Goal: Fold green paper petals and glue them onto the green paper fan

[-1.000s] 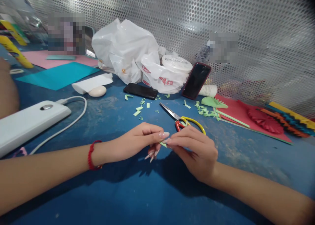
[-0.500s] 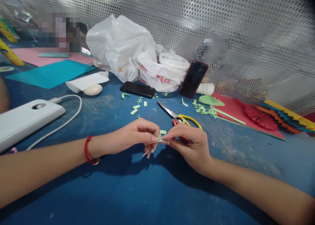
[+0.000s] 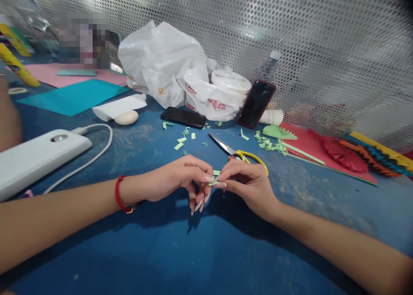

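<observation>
A small light-green paper strip (image 3: 213, 183) is pinched between the fingertips of both hands, above the blue table. My left hand (image 3: 185, 179), with a red bracelet at the wrist, grips its left side with thumb and index finger; the other fingers hang below. Thumb and index finger of my right hand (image 3: 248, 183) close on its right side. Just beyond my right hand lie scissors (image 3: 227, 146) with yellow and red handles, partly hidden by that hand. Green paper scraps (image 3: 179, 145) are scattered past my hands, and a pile of folded green pieces (image 3: 269, 144) sits to the right.
White plastic bags (image 3: 164, 62) and a tub (image 3: 230, 81) stand at the back by a perforated metal wall. A black phone (image 3: 183, 117) lies flat; another phone (image 3: 257, 103) leans upright. At left are a white power bank (image 3: 41, 159) with a cable and blue paper (image 3: 74, 96). Red paper (image 3: 306, 146) lies right.
Both hands still pinch the green paper strip. My left fingers have shifted, the lower ones extending further down, and my right hand covers more of the scissors' red handle. The view has moved slightly.
</observation>
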A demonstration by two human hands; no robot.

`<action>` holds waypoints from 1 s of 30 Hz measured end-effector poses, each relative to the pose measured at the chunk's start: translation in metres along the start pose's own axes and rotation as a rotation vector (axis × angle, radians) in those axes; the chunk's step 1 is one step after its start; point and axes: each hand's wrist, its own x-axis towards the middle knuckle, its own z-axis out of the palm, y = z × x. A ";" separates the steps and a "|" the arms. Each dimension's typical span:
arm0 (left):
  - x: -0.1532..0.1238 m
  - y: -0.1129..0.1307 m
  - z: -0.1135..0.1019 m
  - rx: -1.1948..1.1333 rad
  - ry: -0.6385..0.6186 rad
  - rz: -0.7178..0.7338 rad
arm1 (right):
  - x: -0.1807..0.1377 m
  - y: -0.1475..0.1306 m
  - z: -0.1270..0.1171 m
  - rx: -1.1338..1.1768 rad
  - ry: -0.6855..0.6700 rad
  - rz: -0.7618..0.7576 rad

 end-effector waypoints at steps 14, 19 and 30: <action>0.000 0.004 -0.004 -0.080 -0.100 -0.092 | 0.000 0.001 -0.003 0.026 -0.022 0.013; 0.001 0.006 -0.003 -0.141 -0.074 -0.087 | 0.000 0.003 -0.002 0.051 -0.020 0.015; 0.000 0.005 -0.003 -0.063 -0.009 -0.092 | 0.000 0.003 -0.001 0.011 -0.015 -0.023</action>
